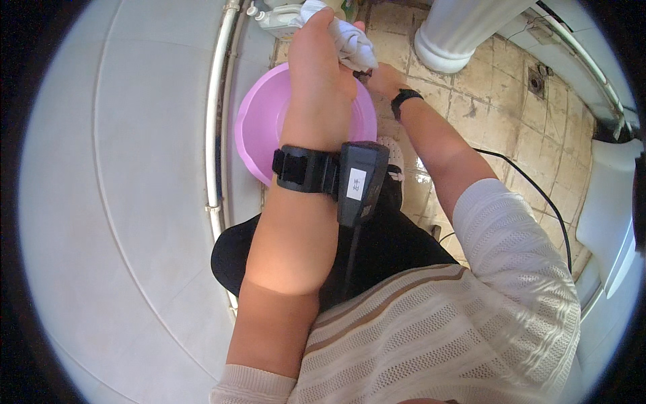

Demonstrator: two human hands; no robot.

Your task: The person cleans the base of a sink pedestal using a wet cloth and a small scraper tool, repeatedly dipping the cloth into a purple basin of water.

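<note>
A crumpled white cloth [353, 47] is bunched in my left hand [317, 50], whose fingers wrap round it above the far side of a pink plastic basin [258, 128]. My left forearm crosses over the basin and hides much of its inside. To the right of the basin's far rim, my right hand [385, 79] is close to the lower end of the cloth. Its fingers are hidden behind the cloth and my left hand, so I cannot tell whether they grip it.
A white bottle [279, 21] stands beyond the basin beside the wall. White pipes [217, 114] run along the left wall. A white pedestal [447, 40] stands on the tiled floor [484, 111], with a floor drain [536, 79] farther right. A black cable [538, 185] curves at right.
</note>
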